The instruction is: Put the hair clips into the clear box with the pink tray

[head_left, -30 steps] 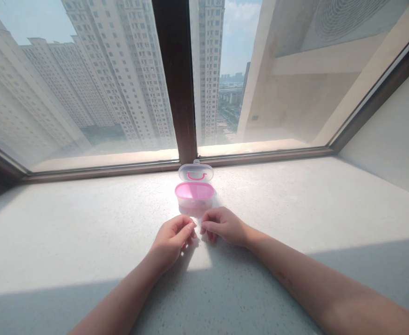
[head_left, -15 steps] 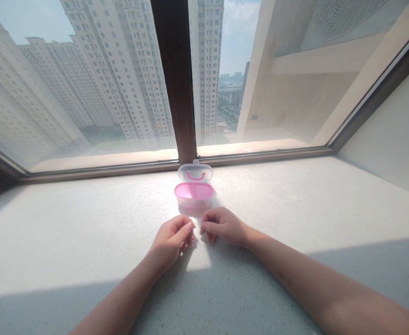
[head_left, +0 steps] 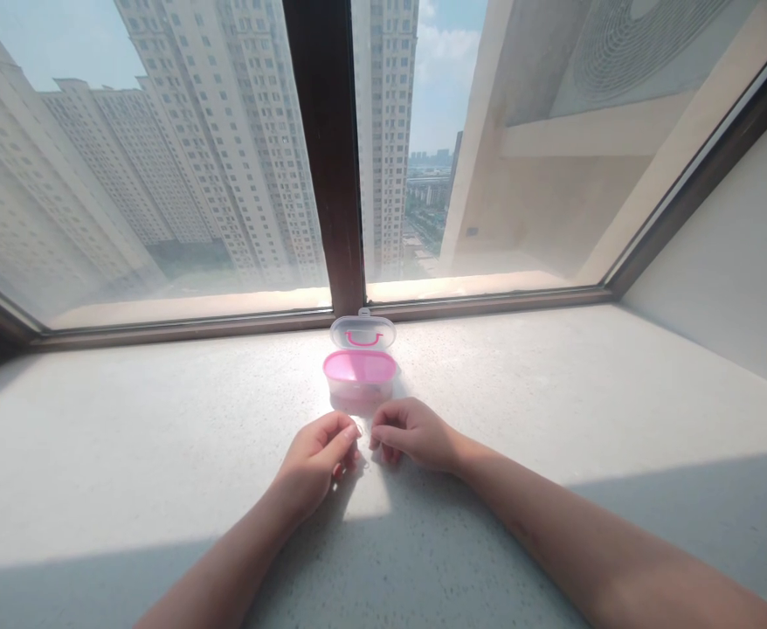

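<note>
My left hand (head_left: pixel 323 454) is closed in a pinch, thumb against index finger. A small, thin, curved glint shows at its fingertips, too tiny to name. Just to the right, my right hand (head_left: pixel 410 434) is closed too, with thumb and index finger pressed together; whatever they hold, if anything, is hidden. A narrow gap separates the two sets of fingertips. Right behind the hands stands an oval plastic box (head_left: pixel 359 382) with a pink rim and clear sides. Its clear lid (head_left: pixel 362 325), with a pink handle, is tipped up at the back.
Both forearms rest over a pale speckled windowsill (head_left: pixel 161 454), part sunlit and part shaded. Dark window frames (head_left: pixel 335 175) and glass rise behind the box. At the right is a white wall (head_left: pixel 730 236); tall buildings show outside.
The view has shifted slightly, so the box and hands appear a little lower. Both hands keep nearly the same pinch and spacing.
</note>
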Motion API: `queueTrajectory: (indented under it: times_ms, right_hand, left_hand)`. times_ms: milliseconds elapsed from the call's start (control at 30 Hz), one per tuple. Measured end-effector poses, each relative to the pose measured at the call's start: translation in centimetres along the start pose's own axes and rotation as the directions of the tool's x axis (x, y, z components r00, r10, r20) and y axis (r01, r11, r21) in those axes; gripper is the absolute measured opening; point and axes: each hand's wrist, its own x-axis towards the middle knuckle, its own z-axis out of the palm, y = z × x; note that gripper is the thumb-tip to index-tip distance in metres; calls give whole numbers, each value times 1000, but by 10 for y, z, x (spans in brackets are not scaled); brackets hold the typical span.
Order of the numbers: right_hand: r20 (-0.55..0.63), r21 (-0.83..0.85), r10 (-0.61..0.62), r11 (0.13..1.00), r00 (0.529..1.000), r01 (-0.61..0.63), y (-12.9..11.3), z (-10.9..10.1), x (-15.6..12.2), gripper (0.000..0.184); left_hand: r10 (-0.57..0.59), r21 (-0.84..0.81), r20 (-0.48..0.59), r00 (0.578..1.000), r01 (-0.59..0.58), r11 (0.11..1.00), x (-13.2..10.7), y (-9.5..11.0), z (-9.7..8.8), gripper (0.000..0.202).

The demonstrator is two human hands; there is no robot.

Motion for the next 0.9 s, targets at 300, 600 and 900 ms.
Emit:
queueTrajectory:
  times_ms: [300,600,900]
  right_hand:
    - [-4,-5,-2,1000,1000,2,-4,1,0,13]
    - [-11,-6,3,1000,1000,-3,-2,1,0,12]
    - [-11,-8,9,1000,1000,-9,-3,1,0,12]
  left_hand:
    - [10,-7,-1,1000,-10,1000,1,-4,-1,29]
    - [16,-34,-11,1000,-16,999,1,-2,1,28]
    - [2,-37,-15,1000,-3,999,0,-1,2,29]
